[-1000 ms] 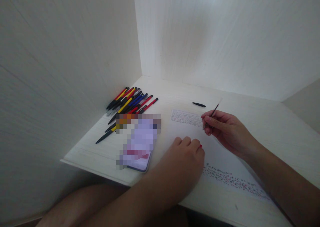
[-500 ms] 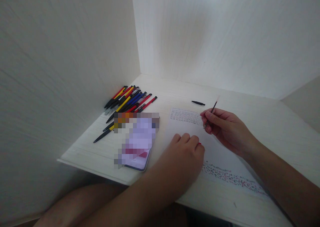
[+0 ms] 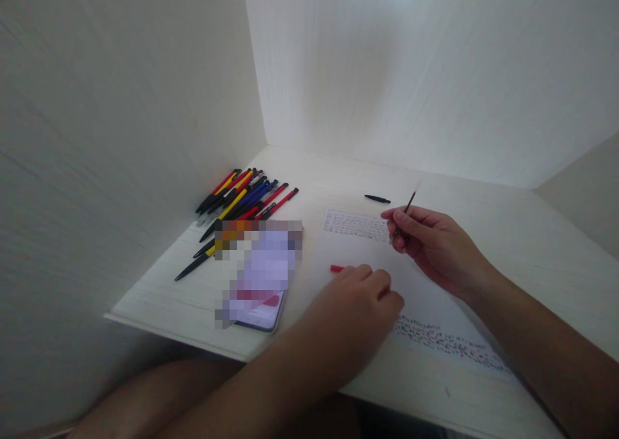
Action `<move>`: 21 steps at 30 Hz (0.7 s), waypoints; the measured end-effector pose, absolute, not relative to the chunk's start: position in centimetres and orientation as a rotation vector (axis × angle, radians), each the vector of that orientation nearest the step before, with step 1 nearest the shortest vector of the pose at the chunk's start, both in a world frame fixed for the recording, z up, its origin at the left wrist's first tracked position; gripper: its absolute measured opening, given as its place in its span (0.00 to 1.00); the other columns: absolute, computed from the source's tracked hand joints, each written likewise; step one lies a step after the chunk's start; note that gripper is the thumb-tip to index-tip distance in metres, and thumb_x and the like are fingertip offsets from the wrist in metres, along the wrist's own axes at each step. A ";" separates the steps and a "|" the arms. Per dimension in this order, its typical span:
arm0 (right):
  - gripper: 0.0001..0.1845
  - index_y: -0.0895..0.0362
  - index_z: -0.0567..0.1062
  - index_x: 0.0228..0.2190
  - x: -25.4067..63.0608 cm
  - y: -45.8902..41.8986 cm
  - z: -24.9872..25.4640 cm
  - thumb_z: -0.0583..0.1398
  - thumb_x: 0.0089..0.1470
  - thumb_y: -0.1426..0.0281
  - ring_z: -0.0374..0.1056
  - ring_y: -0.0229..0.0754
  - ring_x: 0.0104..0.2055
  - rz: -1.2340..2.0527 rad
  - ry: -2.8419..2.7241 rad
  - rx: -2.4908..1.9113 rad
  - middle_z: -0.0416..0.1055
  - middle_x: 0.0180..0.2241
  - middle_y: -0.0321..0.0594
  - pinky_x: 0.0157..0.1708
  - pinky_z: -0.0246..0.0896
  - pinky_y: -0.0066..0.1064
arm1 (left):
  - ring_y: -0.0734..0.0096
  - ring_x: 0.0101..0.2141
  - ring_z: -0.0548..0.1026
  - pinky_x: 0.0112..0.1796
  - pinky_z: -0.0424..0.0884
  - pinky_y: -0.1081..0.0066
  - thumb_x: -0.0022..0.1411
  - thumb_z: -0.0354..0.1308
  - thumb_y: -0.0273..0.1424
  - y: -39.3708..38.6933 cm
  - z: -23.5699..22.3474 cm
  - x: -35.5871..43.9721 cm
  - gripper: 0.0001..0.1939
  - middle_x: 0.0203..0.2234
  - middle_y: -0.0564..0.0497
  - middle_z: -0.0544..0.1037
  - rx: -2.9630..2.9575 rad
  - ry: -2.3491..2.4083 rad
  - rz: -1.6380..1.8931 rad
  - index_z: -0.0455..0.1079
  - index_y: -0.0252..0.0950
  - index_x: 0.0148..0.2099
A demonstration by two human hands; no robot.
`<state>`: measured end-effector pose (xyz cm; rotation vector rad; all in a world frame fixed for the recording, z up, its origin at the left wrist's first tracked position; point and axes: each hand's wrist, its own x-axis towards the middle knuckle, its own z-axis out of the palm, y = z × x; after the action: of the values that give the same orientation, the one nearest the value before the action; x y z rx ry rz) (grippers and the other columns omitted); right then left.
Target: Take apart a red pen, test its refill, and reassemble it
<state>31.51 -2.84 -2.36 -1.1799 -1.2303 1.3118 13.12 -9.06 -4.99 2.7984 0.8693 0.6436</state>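
Note:
My right hand (image 3: 425, 233) is closed in a pinch around a thin pen refill (image 3: 411, 202), dark with a reddish, clear upper end pointing up and away. Low over the sheet of paper (image 3: 329, 245), my left hand (image 3: 362, 303) has its fingers curled down. From beneath its knuckles, on the left side, sticks out the end of a red pen barrel (image 3: 336, 269); the rest of the barrel and the fingertips are hidden by the hand. Beyond the paper lies a small black pen part (image 3: 377, 199), apart from both hands.
Several red, yellow, blue and black pens (image 3: 236, 200) lie in a pile by the left wall. A phone (image 3: 265, 310) with a lit, partly blurred screen rests between them and my left forearm. White walls enclose the desk (image 3: 159, 303) at the left and back.
The red barrel's end now shows left of my left knuckles; before, a bit of red showed by its thumb side. The refill stays in my right hand, and the view has shifted slightly.

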 end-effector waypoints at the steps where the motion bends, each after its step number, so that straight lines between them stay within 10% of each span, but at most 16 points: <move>1: 0.09 0.58 0.80 0.34 31.5 -2.8 -2.3 0.65 0.56 0.64 0.61 0.32 0.25 1.309 -1.231 -1.183 0.68 0.28 0.36 0.25 0.54 0.28 | 0.61 0.38 0.68 0.39 0.67 0.63 0.65 0.57 0.24 -9.1 -5.3 13.3 0.03 0.36 0.48 0.72 2.825 0.863 0.642 0.71 0.33 0.38; 21: 0.09 0.58 0.76 0.34 31.7 -3.5 -1.5 0.66 0.53 0.65 0.50 0.28 0.18 1.639 -1.200 -1.203 0.62 0.22 0.32 0.17 0.38 0.25 | 0.63 0.37 0.66 0.39 0.66 0.62 0.67 0.53 0.24 -9.0 -5.6 14.2 0.05 0.35 0.48 0.70 2.642 0.977 0.792 0.68 0.33 0.37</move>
<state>31.65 -3.54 -1.54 -1.2025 -1.2000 1.6390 14.21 -9.04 -5.63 2.6422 0.9767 0.7919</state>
